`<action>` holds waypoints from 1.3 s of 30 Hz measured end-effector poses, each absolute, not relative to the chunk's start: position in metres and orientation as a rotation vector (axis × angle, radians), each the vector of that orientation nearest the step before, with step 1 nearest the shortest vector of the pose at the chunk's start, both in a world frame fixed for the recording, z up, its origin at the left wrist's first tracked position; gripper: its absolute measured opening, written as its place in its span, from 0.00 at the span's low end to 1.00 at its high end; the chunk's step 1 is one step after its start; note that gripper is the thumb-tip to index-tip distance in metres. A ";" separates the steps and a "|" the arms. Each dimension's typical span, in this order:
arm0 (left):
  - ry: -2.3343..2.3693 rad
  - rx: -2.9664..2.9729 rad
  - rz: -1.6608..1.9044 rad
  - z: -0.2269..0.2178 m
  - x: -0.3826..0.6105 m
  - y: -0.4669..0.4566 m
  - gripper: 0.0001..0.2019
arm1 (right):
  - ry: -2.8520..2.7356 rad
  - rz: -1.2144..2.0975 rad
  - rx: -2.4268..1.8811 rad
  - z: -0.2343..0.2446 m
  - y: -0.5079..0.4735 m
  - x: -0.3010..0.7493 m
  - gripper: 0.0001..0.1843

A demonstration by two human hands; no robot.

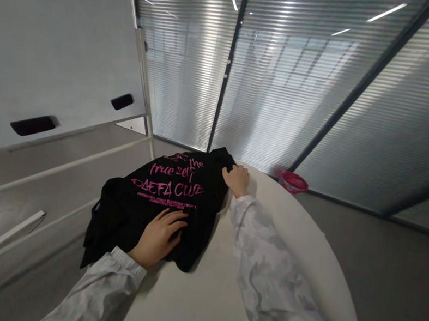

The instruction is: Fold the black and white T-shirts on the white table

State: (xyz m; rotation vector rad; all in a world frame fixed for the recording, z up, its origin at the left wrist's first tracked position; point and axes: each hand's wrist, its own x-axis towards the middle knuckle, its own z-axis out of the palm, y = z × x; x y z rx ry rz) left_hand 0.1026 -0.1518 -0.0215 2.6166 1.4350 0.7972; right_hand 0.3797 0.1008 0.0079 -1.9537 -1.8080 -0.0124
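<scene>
A black T-shirt (167,191) with pink lettering lies folded on a round white table (285,250), hanging over the table's left edge. My left hand (159,236) rests flat on the shirt's near part, fingers spread. My right hand (236,179) reaches to the shirt's far right corner, fingers curled down on the fabric edge. Both arms wear pale grey patterned sleeves.
A whiteboard on a stand (52,43) with two black erasers stands to the left. Glass walls with blinds (294,86) fill the back. A small red basket (294,181) sits on the grey floor beyond the table.
</scene>
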 end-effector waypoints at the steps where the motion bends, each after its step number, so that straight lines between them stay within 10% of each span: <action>1: 1.432 2.614 0.797 -0.022 0.102 -0.151 0.16 | -1.814 -0.025 -1.940 0.003 0.091 0.395 0.27; 10: 1.607 2.601 0.739 -0.007 0.148 -0.181 0.20 | -1.927 -0.002 -1.417 -0.066 -0.042 0.496 0.18; 18: 1.740 2.330 0.765 0.035 0.141 -0.172 0.03 | -1.832 0.133 -1.458 -0.063 -0.069 0.508 0.15; 31: 2.040 2.541 0.591 0.040 0.049 -0.142 0.24 | -1.783 0.202 -1.469 -0.063 -0.088 0.512 0.28; 39: 1.435 2.691 0.650 0.010 0.110 -0.162 0.29 | -1.837 0.216 -1.473 -0.062 -0.107 0.513 0.28</action>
